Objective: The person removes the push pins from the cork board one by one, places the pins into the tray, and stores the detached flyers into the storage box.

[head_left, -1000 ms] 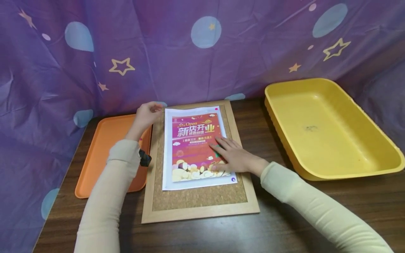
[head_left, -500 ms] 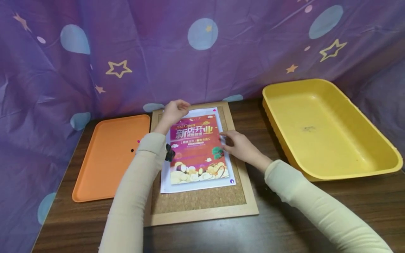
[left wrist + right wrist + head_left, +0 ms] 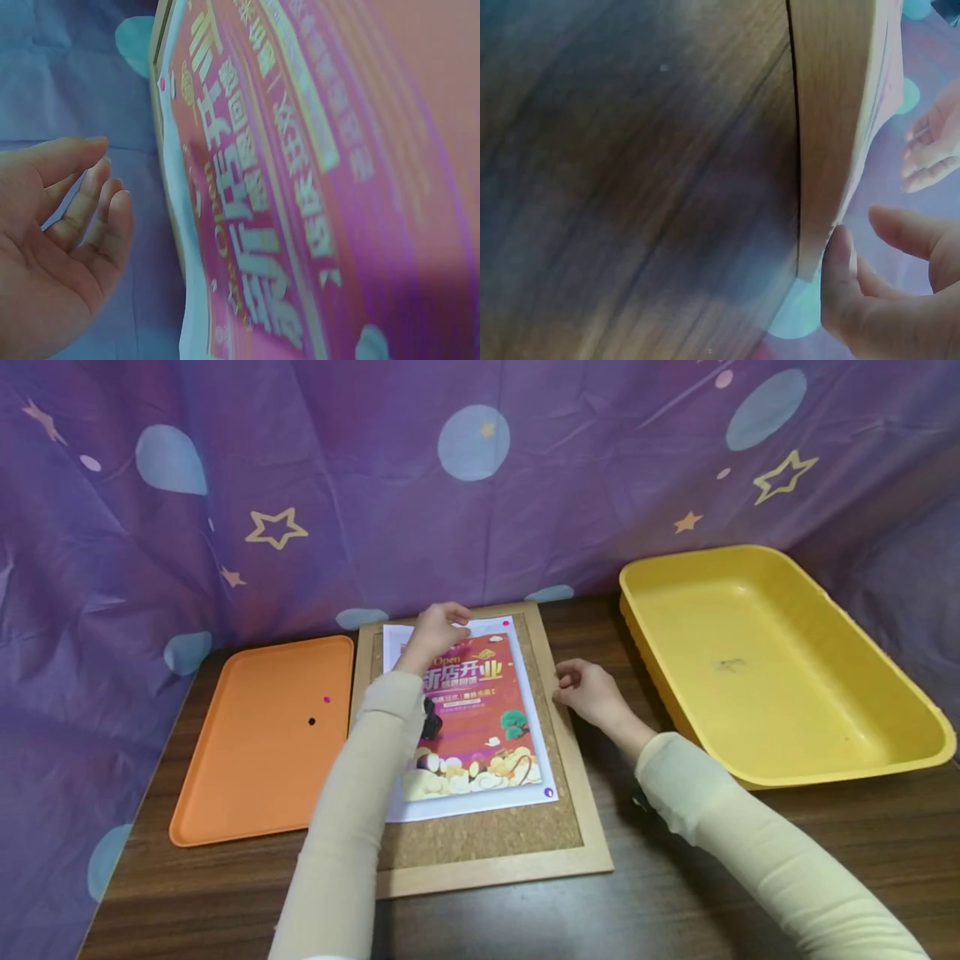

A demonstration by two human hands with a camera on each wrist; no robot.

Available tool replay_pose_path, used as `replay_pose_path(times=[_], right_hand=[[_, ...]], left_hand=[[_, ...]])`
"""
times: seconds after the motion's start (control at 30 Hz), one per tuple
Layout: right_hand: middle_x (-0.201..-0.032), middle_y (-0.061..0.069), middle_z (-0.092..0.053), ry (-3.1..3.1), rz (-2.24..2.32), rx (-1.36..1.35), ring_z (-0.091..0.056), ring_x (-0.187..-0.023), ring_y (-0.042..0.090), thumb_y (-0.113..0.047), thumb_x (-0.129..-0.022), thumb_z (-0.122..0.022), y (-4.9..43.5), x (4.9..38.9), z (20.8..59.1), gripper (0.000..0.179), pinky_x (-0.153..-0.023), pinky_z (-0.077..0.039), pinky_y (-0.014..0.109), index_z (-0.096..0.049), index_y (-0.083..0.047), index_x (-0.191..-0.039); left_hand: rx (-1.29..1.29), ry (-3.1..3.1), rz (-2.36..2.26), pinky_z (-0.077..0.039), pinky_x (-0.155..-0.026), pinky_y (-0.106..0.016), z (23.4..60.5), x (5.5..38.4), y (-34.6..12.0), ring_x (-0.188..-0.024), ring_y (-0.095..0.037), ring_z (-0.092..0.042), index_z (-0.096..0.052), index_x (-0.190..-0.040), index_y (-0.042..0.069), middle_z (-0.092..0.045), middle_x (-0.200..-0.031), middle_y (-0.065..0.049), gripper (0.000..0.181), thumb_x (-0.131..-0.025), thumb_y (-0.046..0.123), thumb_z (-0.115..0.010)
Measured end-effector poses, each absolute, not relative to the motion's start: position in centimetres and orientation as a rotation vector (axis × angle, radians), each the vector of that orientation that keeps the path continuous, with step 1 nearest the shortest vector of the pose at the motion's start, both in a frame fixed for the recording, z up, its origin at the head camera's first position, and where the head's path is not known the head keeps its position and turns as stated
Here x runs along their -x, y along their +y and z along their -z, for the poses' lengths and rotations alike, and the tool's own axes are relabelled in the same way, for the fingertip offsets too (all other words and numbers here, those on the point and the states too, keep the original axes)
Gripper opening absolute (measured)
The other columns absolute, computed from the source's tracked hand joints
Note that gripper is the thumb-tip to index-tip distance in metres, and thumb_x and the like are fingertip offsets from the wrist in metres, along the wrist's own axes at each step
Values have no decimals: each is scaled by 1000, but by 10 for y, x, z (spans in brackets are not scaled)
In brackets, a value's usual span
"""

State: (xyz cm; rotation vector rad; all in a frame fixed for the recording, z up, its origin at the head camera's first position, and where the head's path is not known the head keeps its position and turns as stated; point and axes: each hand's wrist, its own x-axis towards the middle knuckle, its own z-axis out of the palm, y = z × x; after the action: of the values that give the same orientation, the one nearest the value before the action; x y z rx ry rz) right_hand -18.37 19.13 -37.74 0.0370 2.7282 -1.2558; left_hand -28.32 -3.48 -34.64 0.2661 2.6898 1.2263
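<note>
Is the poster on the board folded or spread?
Spread: the poster lies open on the corkboard, printed face up, with a pink pin at one corner and a purple pin at another.

The poster (image 3: 476, 727) is smooth paper, the board (image 3: 480, 842) rough cork.

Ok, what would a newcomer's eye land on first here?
Probably the red poster at centre, on the corkboard, with the left hand above its upper part and the right hand by the corkboard's right edge. Next come the yellow tub at right and the orange tray at left, bright against the dark table.
</note>
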Motion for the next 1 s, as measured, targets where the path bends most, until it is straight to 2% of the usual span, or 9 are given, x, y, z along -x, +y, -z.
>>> replay_pose_path(times=[0.27,0.4,0.5,0.57,0.63,0.73,0.77,0.97,1.0], right_hand=[[-118,32,-58,2687,1223,-10,-57,-108,39,-6,-87,-61,197,187,380,50,-94,-48,44,-46,14,-131],[-119,34,-58,2660,1196,19,-58,-108,40,-7,-87,-62,196,188,382,53,-93,-50,43,-43,16,-132],[-117,33,-59,2653,1192,22,-60,-105,39,-6,-86,-63,195,188,383,55,-90,-52,41,-43,16,-132],[-115,33,-59,2661,1188,27,-60,-105,39,-6,-85,-64,194,188,383,55,-89,-52,41,-43,17,-131],[-115,34,-59,2665,1190,29,-60,-105,39,-5,-85,-65,194,188,383,56,-89,-52,41,-43,17,-131],[-115,34,-59,2668,1179,41,-59,-105,40,-4,-85,-65,193,188,384,55,-89,-52,42,-43,18,-131],[-115,33,-59,2668,1172,43,-59,-106,39,-5,-85,-65,192,188,384,55,-90,-52,42,-43,17,-131],[-117,32,-59,2678,1113,67,-60,-106,38,-6,-86,-65,192,188,385,55,-90,-52,43,-43,15,-132],[-117,32,-59,2677,1112,63,-60,-106,38,-6,-86,-64,192,188,386,55,-90,-51,43,-43,15,-132]], left_hand=[[-275,2645,-1159,-48,-97,-31,357,293,-20,-109,-25,-61,-66,-117,4,-68,-116,-14,35,-83,6,-64],[-324,2653,-1138,-50,-84,-23,407,340,-16,-93,-13,-63,-71,-105,13,-71,-99,-2,29,-76,11,-70],[-353,2706,-1147,-48,-74,-19,453,381,-9,-84,-9,-62,-72,-99,16,-71,-90,2,26,-73,12,-71],[-319,2689,-1087,-49,-81,-22,450,383,-3,-92,-12,-63,-71,-105,15,-71,-97,0,30,-76,10,-69],[-328,2691,-1097,-50,-80,-23,449,384,1,-91,-13,-64,-72,-105,15,-72,-97,-1,33,-73,6,-67],[-297,2640,-1074,-49,-89,-26,429,372,3,-101,-15,-63,-70,-113,18,-71,-107,0,41,-75,2,-67],[-335,2644,-1127,-50,-83,-23,436,376,1,-94,-12,-64,-71,-108,20,-71,-101,2,41,-71,3,-68],[-241,2668,-1070,-50,-84,-26,386,333,13,-102,-19,-62,-67,-116,9,-69,-111,-8,41,-77,-3,-63],[-210,2659,-1039,-49,-89,-28,373,322,16,-108,-22,-61,-65,-120,7,-67,-117,-11,42,-80,-4,-62]])
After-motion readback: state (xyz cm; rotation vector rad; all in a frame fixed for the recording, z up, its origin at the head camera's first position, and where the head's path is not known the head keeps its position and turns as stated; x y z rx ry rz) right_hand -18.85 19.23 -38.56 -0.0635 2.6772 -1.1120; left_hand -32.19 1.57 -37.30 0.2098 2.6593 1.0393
